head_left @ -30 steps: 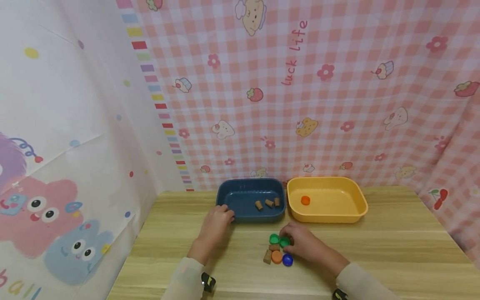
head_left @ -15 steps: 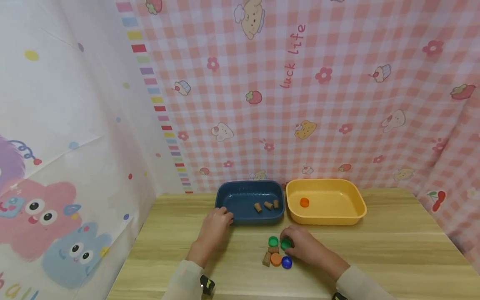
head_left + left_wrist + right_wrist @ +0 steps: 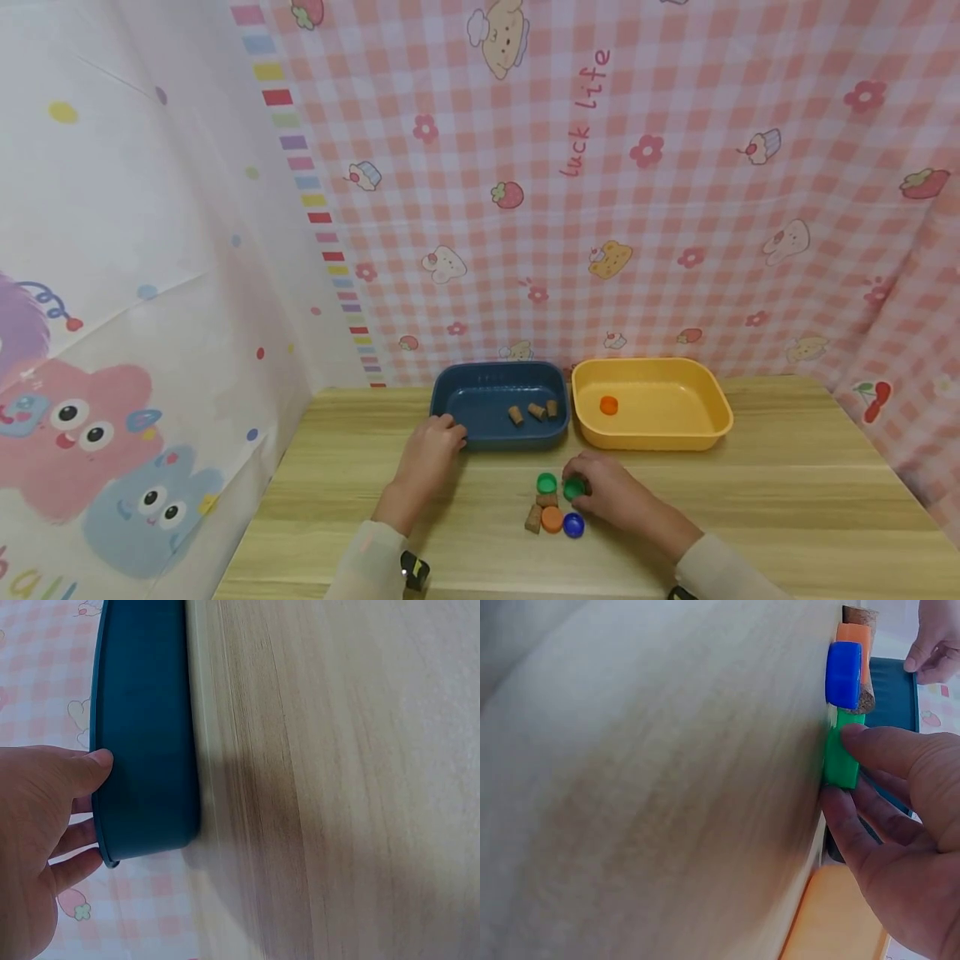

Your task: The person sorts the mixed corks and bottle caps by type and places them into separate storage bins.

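Observation:
With thumb and fingers my right hand pinches a green bottle cap at the table surface. Left of it lies another green cap. Just nearer me are an orange cap, a blue cap and two corks, one upper and one lower, all close together. My left hand grips the rim of the dark blue tray at its front left corner; in the left wrist view the thumb is on the rim, the other fingers behind it.
Three corks lie inside the blue tray, toward its right end. A yellow tray stands right beside it, holding one orange cap. Both trays are at the back of the wooden table, before a checked pink cloth.
The pinched green cap has shifted slightly right, away from the other green cap, along with my right hand. My left hand stays on the tray rim. The head view has tilted up a little.

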A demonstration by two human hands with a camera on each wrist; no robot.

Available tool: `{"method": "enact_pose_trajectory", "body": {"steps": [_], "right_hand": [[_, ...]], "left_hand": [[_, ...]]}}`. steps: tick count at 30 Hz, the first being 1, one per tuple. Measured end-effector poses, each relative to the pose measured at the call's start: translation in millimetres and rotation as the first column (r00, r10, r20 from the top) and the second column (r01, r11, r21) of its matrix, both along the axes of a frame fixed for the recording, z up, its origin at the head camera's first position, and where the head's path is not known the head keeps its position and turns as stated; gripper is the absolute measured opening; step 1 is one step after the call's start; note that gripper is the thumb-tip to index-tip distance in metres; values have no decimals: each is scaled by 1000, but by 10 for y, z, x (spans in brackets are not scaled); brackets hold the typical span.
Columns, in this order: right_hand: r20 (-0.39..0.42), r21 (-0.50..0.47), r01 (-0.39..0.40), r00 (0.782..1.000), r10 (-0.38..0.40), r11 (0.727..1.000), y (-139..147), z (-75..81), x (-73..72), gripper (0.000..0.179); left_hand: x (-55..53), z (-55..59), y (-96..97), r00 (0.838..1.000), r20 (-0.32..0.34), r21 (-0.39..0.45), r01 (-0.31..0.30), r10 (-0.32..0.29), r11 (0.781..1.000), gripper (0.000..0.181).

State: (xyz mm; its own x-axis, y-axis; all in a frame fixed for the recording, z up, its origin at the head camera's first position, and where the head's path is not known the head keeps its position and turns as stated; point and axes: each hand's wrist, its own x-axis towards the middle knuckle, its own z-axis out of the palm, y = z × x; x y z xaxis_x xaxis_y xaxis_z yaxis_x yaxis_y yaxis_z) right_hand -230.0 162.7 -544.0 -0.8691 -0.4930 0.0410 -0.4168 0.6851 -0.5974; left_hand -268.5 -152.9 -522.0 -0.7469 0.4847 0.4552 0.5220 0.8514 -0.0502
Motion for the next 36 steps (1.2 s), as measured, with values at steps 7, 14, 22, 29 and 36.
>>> {"method": "enact_pose_trajectory", "body": {"steps": [7, 14, 22, 29, 36], "right_hand": [[52, -6, 64, 997, -63, 998, 23, 80, 27, 27], [64, -52, 127, 990, -124, 991, 90, 225, 87, 28], [30, -87, 146, 989, -144, 985, 254, 466, 103, 26], [-127, -102, 91, 987, -103, 991, 416, 574, 30, 28], [-159, -47, 95, 982, -101, 994, 532, 642, -61, 27]], "left_hand": [[-4, 1, -4, 1000, -12, -4, 3, -3, 1000, 7], [-1, 0, -10, 1000, -25, -11, 5, -5, 1000, 7], [-11, -9, -13, 999, -27, -1, 18, -18, 1000, 8], [-25, -29, -18, 999, -36, -4, 18, -18, 1000, 8], [-30, -35, -20, 1000, -22, -20, 8, -8, 1000, 7]]}}
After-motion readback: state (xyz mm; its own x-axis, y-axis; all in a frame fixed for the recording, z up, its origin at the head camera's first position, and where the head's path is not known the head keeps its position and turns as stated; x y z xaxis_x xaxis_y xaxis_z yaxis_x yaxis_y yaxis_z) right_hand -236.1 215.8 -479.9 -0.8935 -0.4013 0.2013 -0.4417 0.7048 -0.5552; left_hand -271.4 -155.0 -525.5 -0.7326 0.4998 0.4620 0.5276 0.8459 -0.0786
